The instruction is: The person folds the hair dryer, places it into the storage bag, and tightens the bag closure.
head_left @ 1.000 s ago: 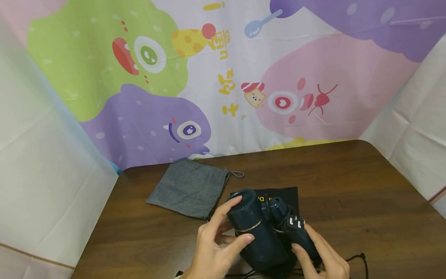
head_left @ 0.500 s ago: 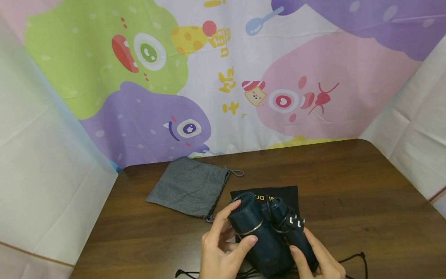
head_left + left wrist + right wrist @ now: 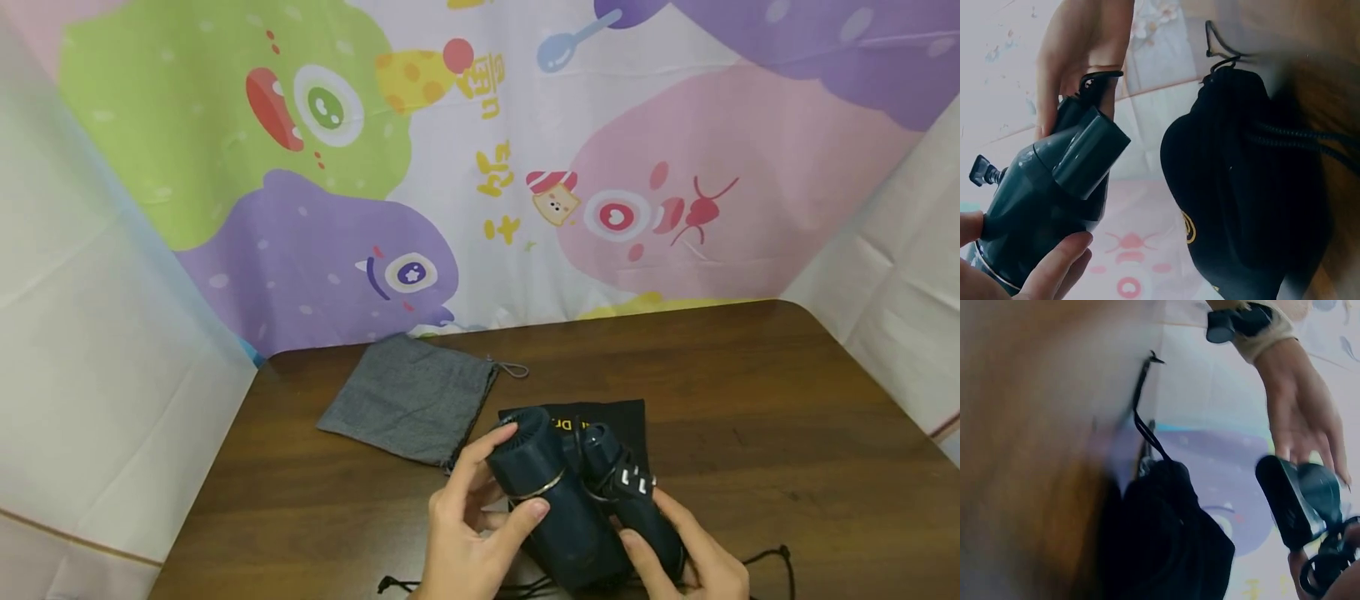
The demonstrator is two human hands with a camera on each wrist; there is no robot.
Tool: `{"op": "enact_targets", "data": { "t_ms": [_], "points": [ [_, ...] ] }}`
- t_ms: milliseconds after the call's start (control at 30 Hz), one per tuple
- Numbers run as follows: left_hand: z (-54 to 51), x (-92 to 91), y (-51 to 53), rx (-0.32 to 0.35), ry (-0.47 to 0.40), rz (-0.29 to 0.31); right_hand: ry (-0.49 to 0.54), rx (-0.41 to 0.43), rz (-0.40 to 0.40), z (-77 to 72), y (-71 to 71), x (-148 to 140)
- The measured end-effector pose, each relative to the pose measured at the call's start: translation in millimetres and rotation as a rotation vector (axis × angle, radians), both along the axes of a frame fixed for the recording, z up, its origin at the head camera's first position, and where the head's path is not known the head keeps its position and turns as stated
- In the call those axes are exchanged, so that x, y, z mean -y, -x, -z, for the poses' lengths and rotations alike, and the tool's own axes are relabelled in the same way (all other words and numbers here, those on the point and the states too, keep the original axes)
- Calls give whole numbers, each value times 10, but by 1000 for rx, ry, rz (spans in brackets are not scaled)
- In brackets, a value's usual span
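At the frame's lower centre, the left hand (image 3: pixel 467 529) and right hand (image 3: pixel 699 546) grip a dark hair dryer (image 3: pixel 573 525) above a black pouch (image 3: pixel 628 421). The step seems two-handed handling; the next move calls for steady support.

This seems to be a small table space closed in by hanging cloth; whether it belongs to a home or a studio, I cannot tell. In the head view, a dark brown table with wood-like grain (image 3: pixel 750 375) spreads toward six o'clock. At twelve o'clock hangs a white cloth printed with green, purple and pink cartoon creatures (image 3: pixel 435 167). A plain whitish creased sheet (image 3: pixel 90 292) at nine o'clock and another whitish sheet (image 3: pixel 918 242) at three form the sides, as in a booth.
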State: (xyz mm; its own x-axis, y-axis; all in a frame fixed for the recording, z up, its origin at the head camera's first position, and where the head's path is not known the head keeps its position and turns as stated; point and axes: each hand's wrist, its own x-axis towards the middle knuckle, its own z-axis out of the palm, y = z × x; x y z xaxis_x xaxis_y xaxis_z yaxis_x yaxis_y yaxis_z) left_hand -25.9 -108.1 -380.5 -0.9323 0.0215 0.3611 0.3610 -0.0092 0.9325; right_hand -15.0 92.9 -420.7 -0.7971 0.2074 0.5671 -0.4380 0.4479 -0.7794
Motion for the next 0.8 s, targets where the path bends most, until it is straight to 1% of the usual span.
{"op": "enact_targets", "data": {
  "t_ms": [33,100,133,167,233,267,300,367,467,533,667,733,800],
  "points": [
    [-10,12,4,3,-7,9,31,61,-41,-36,0,-12],
    [-24,33,9,8,-22,22,76,221,-111,-109,0,-44],
    [-28,43,14,2,-28,27,97,308,-139,-138,1,-60],
    [-31,55,22,-8,-35,32,98,379,-158,-159,1,-79],
    [-35,77,42,-14,-61,33,68,452,-183,-172,5,-115],
    [-34,89,53,-17,-75,33,28,455,-182,-166,5,-129],
    [-31,99,64,-16,-88,31,-2,440,-184,-154,4,-136],
    [-15,114,88,-22,-102,32,-71,395,-161,-121,-4,-139],
    [3,120,107,-3,-109,32,-118,328,-143,-77,-3,-131],
    [7,121,118,12,-97,36,-120,300,-167,-57,11,-131],
    [-7,137,146,85,-49,43,-91,273,-250,-22,51,-158],
    [-6,154,169,100,-16,51,-72,302,-279,-12,72,-175],
    [1,170,193,107,4,56,-44,353,-288,-8,94,-184]
  ]
}}
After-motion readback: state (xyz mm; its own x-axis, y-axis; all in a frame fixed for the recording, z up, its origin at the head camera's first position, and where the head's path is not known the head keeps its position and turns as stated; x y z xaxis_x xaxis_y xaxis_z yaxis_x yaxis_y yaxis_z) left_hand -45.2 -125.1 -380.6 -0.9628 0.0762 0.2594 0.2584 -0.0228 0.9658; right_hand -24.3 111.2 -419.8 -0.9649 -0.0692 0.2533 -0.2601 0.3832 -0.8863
